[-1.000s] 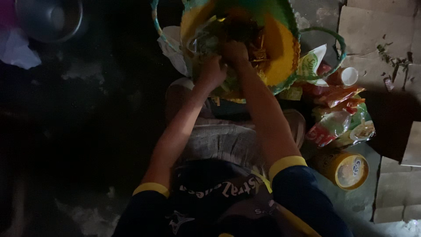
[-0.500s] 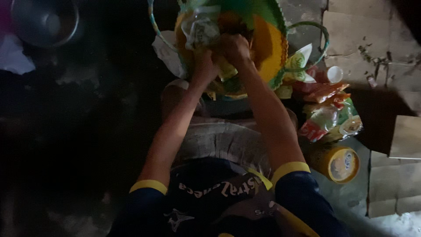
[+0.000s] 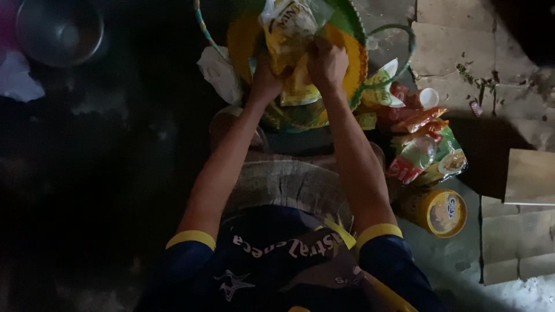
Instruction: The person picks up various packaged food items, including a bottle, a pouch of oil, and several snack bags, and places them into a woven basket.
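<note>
Both hands were closed on a yellow-and-clear plastic packet (image 3: 291,43), held upright over the woven basket (image 3: 357,55) at the far middle of the scene. The left hand (image 3: 265,81) gripped the packet's lower left side; the right hand (image 3: 328,65) clamped its right edge, fingers curled round. The packet looked soft and slack. In my judgement, lifting it cleanly called for even support from both sides and a steady rise clear of the rim, lest it snag or sag. Loose snack packets (image 3: 422,144) and a yellow tub (image 3: 442,212) lay on the right, well apart from the hands.
</note>
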